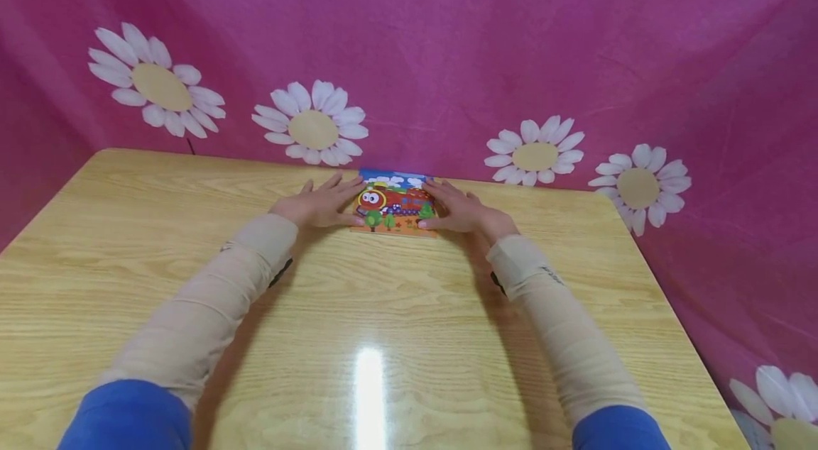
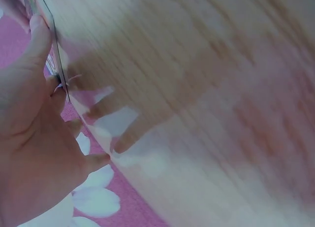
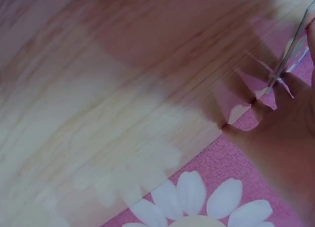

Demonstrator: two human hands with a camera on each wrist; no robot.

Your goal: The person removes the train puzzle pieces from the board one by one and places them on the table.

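Just above centre of the head frame, board: set by the far edge of the table; printed with a red, big-eyed train, white clouds above, green trees on orange ground below. Thin edge seen in both wrist views. Whether laid quite flat cannot be told.
Left hand: placed at the board's left side. Fingers spread, nearly straight, not curled; lower left corner touched by the thumb, upper left reached by the index finger. In the left wrist view, board edge seen at upper left, beside the thumb.
Right hand: placed at the board's right side, likewise spread and uncurled; thumb laid at lower right, fingertips at upper right. In the right wrist view, board seen at upper right, partly cut off.
Forearms: covered in beige wraps; blue sleeves seen at lower left and lower right.
Cloth: pink, hung across the upper frame, printed with white flowers.
Glare: thrown on wood, bottom centre.
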